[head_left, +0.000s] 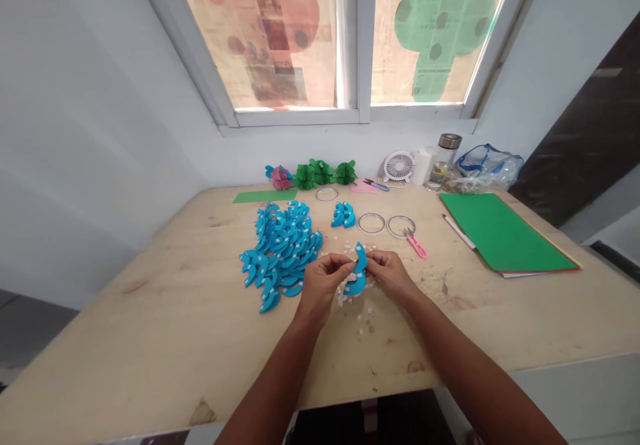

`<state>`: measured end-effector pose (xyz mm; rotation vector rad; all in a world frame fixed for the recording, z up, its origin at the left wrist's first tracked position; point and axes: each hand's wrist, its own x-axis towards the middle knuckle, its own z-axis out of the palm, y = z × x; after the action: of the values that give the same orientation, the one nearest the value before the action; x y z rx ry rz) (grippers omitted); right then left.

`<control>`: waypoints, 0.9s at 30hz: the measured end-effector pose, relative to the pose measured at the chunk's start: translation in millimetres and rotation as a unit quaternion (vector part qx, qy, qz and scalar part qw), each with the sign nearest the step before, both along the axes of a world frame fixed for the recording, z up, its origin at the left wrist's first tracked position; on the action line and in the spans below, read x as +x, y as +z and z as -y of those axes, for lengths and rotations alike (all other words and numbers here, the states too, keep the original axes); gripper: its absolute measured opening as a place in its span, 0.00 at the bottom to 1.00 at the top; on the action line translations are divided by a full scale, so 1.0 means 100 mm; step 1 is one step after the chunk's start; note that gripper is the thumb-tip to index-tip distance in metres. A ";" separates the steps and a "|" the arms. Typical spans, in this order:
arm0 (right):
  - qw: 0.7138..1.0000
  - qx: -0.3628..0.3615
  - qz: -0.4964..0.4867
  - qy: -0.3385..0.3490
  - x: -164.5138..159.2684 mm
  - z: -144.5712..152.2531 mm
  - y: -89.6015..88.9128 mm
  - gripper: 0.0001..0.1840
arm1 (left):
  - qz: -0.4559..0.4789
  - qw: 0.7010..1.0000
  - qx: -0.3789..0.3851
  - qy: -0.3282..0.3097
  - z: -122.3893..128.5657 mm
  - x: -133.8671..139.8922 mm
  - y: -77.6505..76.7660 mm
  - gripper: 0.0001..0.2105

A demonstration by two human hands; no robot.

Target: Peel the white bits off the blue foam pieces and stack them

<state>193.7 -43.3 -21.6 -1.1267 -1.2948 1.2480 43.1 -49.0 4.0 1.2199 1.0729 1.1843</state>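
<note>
Both hands worked one blue crescent piece (357,273)
Left hand (323,284) & right hand (387,273) fingers pinched it over the surface (150,338); prob. next: peel sticker w/ care

Blue paper piece (358,273) partly hidden behind fingers (345,268); white bits on it possibly stickers, too small.

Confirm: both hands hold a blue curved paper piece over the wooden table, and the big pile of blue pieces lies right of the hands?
Not quite. The head view shows the pile of blue curved paper pieces left of the hands, not right. Left hand and right hand do hold one blue curved paper piece over the wooden table.
</note>
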 end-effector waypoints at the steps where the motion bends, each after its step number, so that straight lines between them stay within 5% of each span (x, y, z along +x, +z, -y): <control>1: 1.000 -0.002 0.002 0.000 0.00 0.00 0.01 0.17 | 0.002 1.000 0.001 0.002 0.00 0.01 -0.01 0.11; 10: 1.000 -0.008 -0.004 0.001 -0.02 0.03 0.06 0.18 | -0.114 0.986 0.084 0.087 0.00 0.11 -0.14 0.06; 27: 1.000 -0.006 0.007 0.006 0.01 0.00 -0.04 0.16 | -0.220 0.959 0.149 0.097 0.00 0.09 -0.20 0.04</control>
<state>194.7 -42.8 -25.7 -1.1387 -1.3086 1.2597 52.5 -49.4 -15.6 1.6989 1.4017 1.2898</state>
